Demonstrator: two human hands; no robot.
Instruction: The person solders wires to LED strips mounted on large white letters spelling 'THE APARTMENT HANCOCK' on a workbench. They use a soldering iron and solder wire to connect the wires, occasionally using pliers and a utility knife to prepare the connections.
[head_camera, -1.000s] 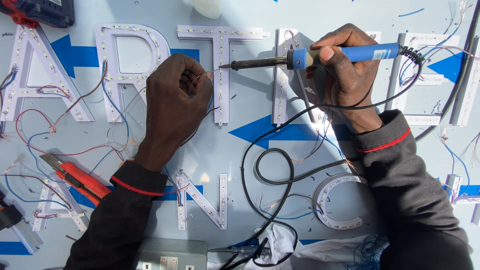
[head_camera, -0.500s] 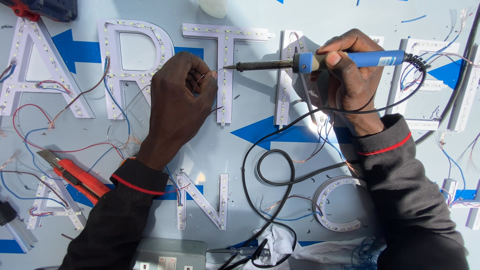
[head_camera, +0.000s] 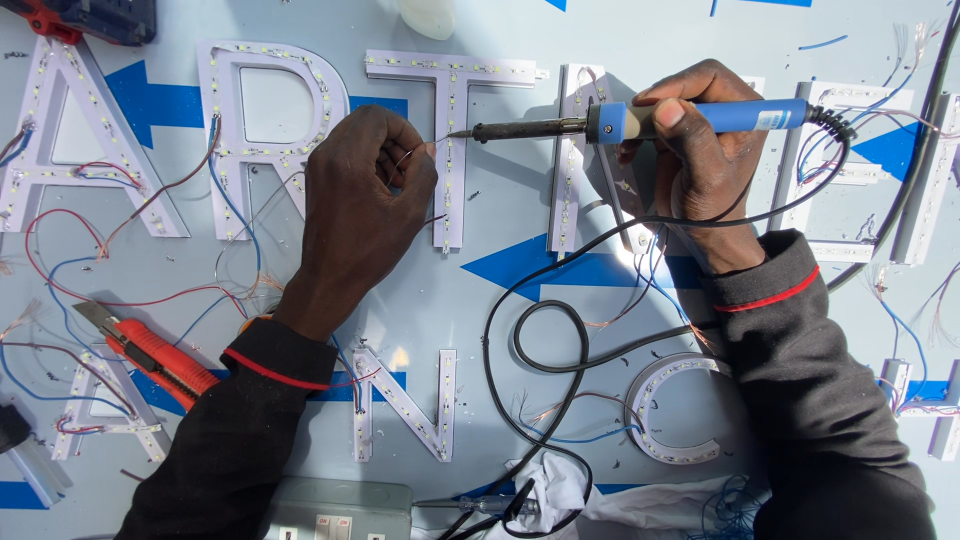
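Observation:
My right hand (head_camera: 695, 150) grips a blue-handled soldering iron (head_camera: 640, 120) held level, its tip pointing left at the stem of a white T-shaped sign letter (head_camera: 450, 130) studded with small lights. My left hand (head_camera: 360, 210) rests on the board beside that stem and pinches a thin wire (head_camera: 405, 155) between thumb and finger, right at the iron's tip. The iron's black cord (head_camera: 560, 330) loops down across the pale board.
Other white lit letters lie around, an R-shaped one (head_camera: 260, 120) at left and a C-shaped one (head_camera: 670, 410) below. A red utility knife (head_camera: 150, 355) lies at lower left. Red and blue wires (head_camera: 90, 260) trail over the board. A grey socket box (head_camera: 340, 510) sits at the bottom edge.
The iron's tip has stayed at the T's stem. My left hand's fingers have shifted slightly, bringing the thin wire up to the tip.

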